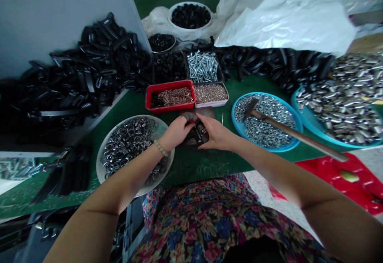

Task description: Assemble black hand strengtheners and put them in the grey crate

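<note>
My left hand, with a beaded bracelet at the wrist, is closed on one side of a small black part. From the other side my right hand grips the same part, its thumb and fingers curled round it. A small shiny metal piece shows at the part near my right fingers; its kind is too small to tell. Both hands are above a dark flat block on the green table. Just right of the block lies a thin metal pin. My fingers hide much of the part.
A white bowl of metal rings stands left; a blue tray of small metal pieces, with a hammer across it, stands right. Behind are a red bin of rivets and a box of screws. Black handles are heaped left.
</note>
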Tool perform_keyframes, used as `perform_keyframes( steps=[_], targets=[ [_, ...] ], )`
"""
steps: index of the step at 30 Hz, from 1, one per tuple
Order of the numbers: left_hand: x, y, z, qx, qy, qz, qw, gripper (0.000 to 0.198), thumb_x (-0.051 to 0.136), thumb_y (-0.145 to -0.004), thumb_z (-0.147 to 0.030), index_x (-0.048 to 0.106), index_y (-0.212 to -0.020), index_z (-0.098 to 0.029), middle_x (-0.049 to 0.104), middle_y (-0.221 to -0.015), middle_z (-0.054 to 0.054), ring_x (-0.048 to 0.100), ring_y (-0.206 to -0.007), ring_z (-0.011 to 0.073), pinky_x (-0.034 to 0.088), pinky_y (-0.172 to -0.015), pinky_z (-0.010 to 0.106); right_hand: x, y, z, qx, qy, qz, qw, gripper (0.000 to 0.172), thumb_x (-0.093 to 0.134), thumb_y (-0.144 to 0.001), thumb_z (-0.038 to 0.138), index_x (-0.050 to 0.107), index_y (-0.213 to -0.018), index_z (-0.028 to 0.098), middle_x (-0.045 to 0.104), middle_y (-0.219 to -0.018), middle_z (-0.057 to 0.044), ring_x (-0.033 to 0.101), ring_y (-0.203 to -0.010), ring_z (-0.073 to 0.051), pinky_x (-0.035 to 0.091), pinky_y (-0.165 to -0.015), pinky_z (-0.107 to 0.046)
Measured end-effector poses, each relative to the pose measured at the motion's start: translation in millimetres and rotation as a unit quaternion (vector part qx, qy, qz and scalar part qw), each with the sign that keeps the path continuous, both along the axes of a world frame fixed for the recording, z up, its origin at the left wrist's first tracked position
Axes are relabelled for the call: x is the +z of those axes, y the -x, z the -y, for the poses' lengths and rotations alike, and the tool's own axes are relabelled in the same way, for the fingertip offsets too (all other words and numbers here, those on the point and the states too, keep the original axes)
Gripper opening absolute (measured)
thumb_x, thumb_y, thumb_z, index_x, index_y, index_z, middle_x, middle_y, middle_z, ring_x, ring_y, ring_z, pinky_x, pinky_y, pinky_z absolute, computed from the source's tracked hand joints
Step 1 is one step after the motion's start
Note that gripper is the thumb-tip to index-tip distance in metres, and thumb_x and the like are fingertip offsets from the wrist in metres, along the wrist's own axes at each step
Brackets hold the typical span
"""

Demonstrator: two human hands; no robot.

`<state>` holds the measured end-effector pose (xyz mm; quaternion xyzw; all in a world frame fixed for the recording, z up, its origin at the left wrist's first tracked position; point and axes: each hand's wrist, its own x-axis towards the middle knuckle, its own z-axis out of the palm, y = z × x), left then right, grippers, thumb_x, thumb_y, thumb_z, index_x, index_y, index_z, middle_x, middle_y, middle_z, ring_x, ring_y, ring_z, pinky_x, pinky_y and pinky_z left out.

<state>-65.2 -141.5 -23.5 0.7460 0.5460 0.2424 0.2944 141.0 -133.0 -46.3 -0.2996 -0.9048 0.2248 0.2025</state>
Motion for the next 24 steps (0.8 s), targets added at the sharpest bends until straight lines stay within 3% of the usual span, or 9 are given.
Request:
perform_keyframes(
  steps=[4, 9, 12, 15, 17, 18, 20, 22, 24],
  targets=[
    [1.7, -3, 1, 0.004, 0.0, -0.039, 0.999, 0.013, 0.057, -0.086, -0.02, 0.062, -0.097, -0.016, 0.068, -0.099, 0.008, 0.063, -0.097, 0.0217, 0.048, -0.093, 0.036, -5.5, -4, -2, 0.007, -0.024, -0.009, 1.0, 0.122, 0.079, -0.062, 0.051, 0.009, -0.152, 0.01, 0.041, -0.141, -0.027, 0.044, -0.128, -0.038, 0.039, -0.103, -0.055],
    [4.0, -6, 4, -0.008, -0.035, -0.098, 0.995, 0.021, 0.052, -0.088, -0.017, 0.06, -0.107, -0.016, 0.067, -0.103, 0.01, 0.063, -0.101, 0.0227, 0.049, -0.094, 0.037, -8.5, -1, -4, 0.003, -0.026, -0.017, 1.0, 0.12, 0.079, -0.063, 0.05, 0.01, -0.152, 0.009, 0.042, -0.141, -0.027, 0.045, -0.127, -0.04, 0.038, -0.103, -0.057],
    [6.2, -10, 7, -0.074, -0.101, -0.158, 0.979, 0.025, 0.045, -0.09, -0.014, 0.061, -0.11, -0.013, 0.066, -0.108, 0.013, 0.059, -0.109, 0.0235, 0.039, -0.107, 0.041, -4.1, 2, -2, 0.006, -0.016, -0.012, 1.0, 0.126, 0.079, -0.061, 0.054, 0.006, -0.153, 0.009, 0.041, -0.141, -0.027, 0.045, -0.128, -0.039, 0.038, -0.103, -0.056],
    [5.7, -12, 8, -0.136, -0.117, -0.198, 0.964, 0.024, 0.043, -0.091, -0.013, 0.065, -0.101, -0.011, 0.067, -0.107, 0.014, 0.058, -0.11, 0.0241, 0.033, -0.111, 0.043, 9.9, -17, 3, -0.003, -0.024, 0.025, 0.999, 0.121, 0.073, -0.065, 0.062, 0.006, -0.153, 0.012, 0.036, -0.146, -0.025, 0.039, -0.133, -0.039, 0.035, -0.106, -0.056],
    [3.2, -10, 8, -0.132, -0.108, -0.195, 0.966, 0.022, 0.045, -0.091, -0.015, 0.067, -0.095, -0.011, 0.066, -0.109, 0.015, 0.058, -0.112, 0.0244, 0.037, -0.109, 0.042, 21.1, -51, 7, -0.089, -0.054, 0.064, 0.992, 0.102, 0.064, -0.075, 0.062, 0.016, -0.152, 0.016, 0.035, -0.148, -0.022, 0.036, -0.135, -0.038, 0.034, -0.106, -0.056],
    [1.6, -8, 8, -0.123, -0.107, -0.188, 0.969, 0.022, 0.046, -0.091, -0.018, 0.067, -0.096, -0.011, 0.065, -0.113, 0.015, 0.057, -0.113, 0.0243, 0.039, -0.107, 0.041, 25.8, -72, 7, -0.164, -0.072, 0.089, 0.98, 0.089, 0.058, -0.081, 0.059, 0.022, -0.151, 0.017, 0.038, -0.147, -0.021, 0.037, -0.133, -0.038, 0.034, -0.105, -0.057],
    [-1.4, 0, 9, -0.116, -0.111, -0.173, 0.972, 0.023, 0.049, -0.092, -0.024, 0.066, -0.102, -0.011, 0.06, -0.121, 0.016, 0.056, -0.116, 0.0242, 0.041, -0.106, 0.041, 31.2, -116, 6, -0.328, -0.089, 0.179, 0.923, 0.07, 0.05, -0.088, 0.053, 0.036, -0.144, 0.014, 0.05, -0.135, -0.023, 0.044, -0.125, -0.043, 0.036, -0.097, -0.061],
    [-3.0, 8, 12, -0.125, -0.117, -0.169, 0.971, 0.027, 0.053, -0.09, -0.028, 0.064, -0.109, -0.012, 0.056, -0.129, 0.015, 0.051, -0.123, 0.0253, 0.037, -0.109, 0.044, 31.6, -149, 2, -0.385, -0.074, 0.281, 0.876, 0.058, 0.046, -0.09, 0.046, 0.047, -0.136, 0.012, 0.059, -0.122, -0.024, 0.049, -0.117, -0.045, 0.039, -0.09, -0.062],
    [-3.0, 15, 16, -0.14, -0.117, -0.175, 0.968, 0.035, 0.059, -0.087, -0.029, 0.061, -0.119, -0.016, 0.052, -0.134, 0.013, 0.043, -0.131, 0.0275, 0.031, -0.112, 0.049, 30.3, -164, 1, -0.372, -0.075, 0.339, 0.861, 0.049, 0.041, -0.092, 0.038, 0.051, -0.132, 0.011, 0.062, -0.114, -0.023, 0.053, -0.11, -0.042, 0.042, -0.085, -0.058]
  ],
)
